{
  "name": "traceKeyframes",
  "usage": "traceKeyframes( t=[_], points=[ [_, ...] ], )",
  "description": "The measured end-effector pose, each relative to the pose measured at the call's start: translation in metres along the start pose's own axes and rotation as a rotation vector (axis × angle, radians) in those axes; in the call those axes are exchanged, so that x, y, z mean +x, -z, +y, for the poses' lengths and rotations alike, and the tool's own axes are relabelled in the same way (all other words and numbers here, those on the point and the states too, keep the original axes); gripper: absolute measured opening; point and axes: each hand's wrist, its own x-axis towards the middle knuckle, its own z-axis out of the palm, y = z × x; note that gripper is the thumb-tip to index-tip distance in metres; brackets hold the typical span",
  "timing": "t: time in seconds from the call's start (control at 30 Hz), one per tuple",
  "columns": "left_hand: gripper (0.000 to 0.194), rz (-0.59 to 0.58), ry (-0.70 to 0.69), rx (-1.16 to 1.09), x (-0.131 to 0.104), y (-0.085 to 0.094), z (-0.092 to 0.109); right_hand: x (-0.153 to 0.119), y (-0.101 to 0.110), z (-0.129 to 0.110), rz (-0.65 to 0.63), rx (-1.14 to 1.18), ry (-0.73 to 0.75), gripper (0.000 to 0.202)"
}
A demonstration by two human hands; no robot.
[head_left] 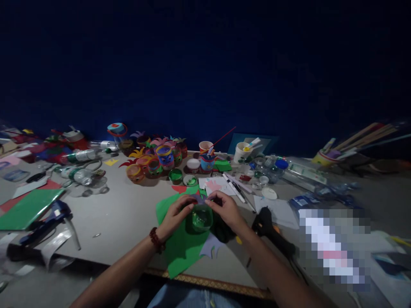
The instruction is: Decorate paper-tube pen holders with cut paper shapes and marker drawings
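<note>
A small clear green-tinted cup [202,218] is tilted between my hands, over a green sheet [183,252] on the table. A purple cut-out piece [200,199] lies along the cup's far rim. My left hand [178,214], with a beaded bracelet at the wrist, pinches the piece's left end. On the other side, my right hand [226,209] has thumb and fingers closed on its right end. Another pale purple cut-out [211,245] lies at the green sheet's right edge.
Decorated cups [165,157] stand behind. A blue glue gun [53,220] lies left and a black one [272,231] right. Pens [234,188], bottles [80,174] and a white cup [243,153] are around. Part of the right side is pixelated.
</note>
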Motion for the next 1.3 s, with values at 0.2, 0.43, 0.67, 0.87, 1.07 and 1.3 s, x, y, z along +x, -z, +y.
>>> traceKeyframes(
  t=[0.2,0.43,0.67,0.87,1.07,1.3],
  points=[
    [0.022,0.011,-0.006,-0.014,0.002,-0.001,0.002,-0.001,0.0,0.003,-0.011,-0.007,0.001,0.017],
    [0.024,0.012,0.039,-0.077,-0.001,-0.002,0.005,-0.002,0.001,0.001,0.019,-0.027,0.018,0.019],
    [0.038,0.021,0.069,-0.132,-0.001,0.014,0.027,-0.007,0.013,-0.026,0.054,-0.103,0.08,0.013],
    [0.017,-0.174,-0.056,0.209,0.02,0.015,0.071,-0.024,0.016,-0.062,-0.055,-0.156,0.075,0.009],
    [0.012,-0.27,-0.049,0.268,0.034,0.001,0.082,-0.058,0.053,-0.072,-0.04,-0.313,0.009,0.025],
    [0.027,-0.14,0.199,-0.125,0.034,0.002,0.072,-0.127,0.145,-0.008,0.235,-0.918,-0.097,0.033]
  ],
)
